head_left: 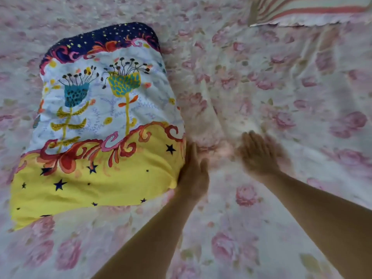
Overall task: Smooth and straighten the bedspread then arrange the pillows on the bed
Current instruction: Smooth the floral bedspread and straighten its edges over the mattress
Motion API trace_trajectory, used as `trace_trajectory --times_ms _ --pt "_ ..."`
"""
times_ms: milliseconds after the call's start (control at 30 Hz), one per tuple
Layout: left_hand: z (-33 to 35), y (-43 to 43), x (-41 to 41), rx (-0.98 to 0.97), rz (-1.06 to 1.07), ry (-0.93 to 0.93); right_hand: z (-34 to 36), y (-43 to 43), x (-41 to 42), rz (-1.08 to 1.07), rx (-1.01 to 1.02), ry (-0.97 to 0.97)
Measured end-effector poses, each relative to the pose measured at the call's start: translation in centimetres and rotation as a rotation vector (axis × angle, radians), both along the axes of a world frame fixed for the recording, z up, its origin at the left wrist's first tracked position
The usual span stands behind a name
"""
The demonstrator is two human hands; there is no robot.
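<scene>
Neither of your hands grips anything: your left hand [194, 176] lies with straight fingers against the right side edge of the pillow [104, 121], near its yellow end, and your right hand [258, 156], blurred, lies flat and open on the bedspread [281, 228] just to the right of it. The pillow lies on the left part of the bed. Its long axis runs away from you, with the yellow starred end nearest you and the dark blue end farthest, leaning slightly right. The pink floral bedspread shows creases [217, 109] fanning out beyond your hands. At the far right corner lies some striped bedding [306, 11], cut off by the frame.
</scene>
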State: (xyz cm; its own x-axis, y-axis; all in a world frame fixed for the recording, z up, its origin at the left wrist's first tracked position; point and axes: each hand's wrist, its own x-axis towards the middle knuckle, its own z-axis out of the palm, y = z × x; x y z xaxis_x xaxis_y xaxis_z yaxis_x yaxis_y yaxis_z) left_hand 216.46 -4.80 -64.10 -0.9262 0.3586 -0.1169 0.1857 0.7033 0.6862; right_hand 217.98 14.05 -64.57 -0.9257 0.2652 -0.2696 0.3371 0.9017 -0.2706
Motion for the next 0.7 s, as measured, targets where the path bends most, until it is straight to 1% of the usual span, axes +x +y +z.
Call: trace_trajectory --times_ms 33,100,133,167,200,233,267,300,333,433,500,600,700 --pt "-0.9 0.2 -0.6 -0.045 0.053 -0.055 0.2 2.5 0.2 -0.010 0.007 0.065" --pt "-1.4 1.0 -1.5 -0.129 0.021 -0.080 1.2 6.0 0.6 0.000 0.036 0.278" --pt "-1.3 1.8 -1.8 -0.157 -0.002 -0.064 1.9 7.3 0.9 -0.042 0.062 0.349" --pt "-1.2 2.6 -2.0 -0.192 -0.016 -0.043 2.4 8.6 1.1 -0.104 0.093 0.365" --pt "-1.0 3.1 -2.2 -0.235 -0.032 -0.027 2.8 10.1 0.9 -0.204 0.138 0.333" --pt "-1.1 3.3 -2.4 -0.272 -0.031 -0.026 3.2 11.3 0.7 -0.331 0.179 0.241" --pt "-1.2 3.4 -2.6 -0.297 -0.020 -0.020 3.5 12.3 0.4 -0.444 0.151 0.140" --pt "-1.3 3.5 -2.8 -0.312 -0.014 -0.012 3.6 13.0 0.0 -0.510 0.084 0.067" --pt "-1.2 3.4 -2.9 -0.323 -0.016 -0.037 3.7 13.4 -0.5 -0.524 0.017 0.028" --pt "-1.3 3.5 -2.7 -0.325 -0.009 -0.040 3.5 13.8 -1.8 -0.496 -0.021 0.042" --pt "-1.1 3.7 -2.7 -0.328 0.002 -0.042 3.7 13.7 -2.4 -0.534 0.000 -0.001" --pt "-1.2 3.8 -2.7 -0.340 0.025 -0.055 3.6 13.7 -3.1 -0.443 0.062 -0.036" --pt "-1.1 4.0 -2.6 -0.316 0.035 -0.076 4.4 13.8 -3.2 -0.374 0.071 -0.034"
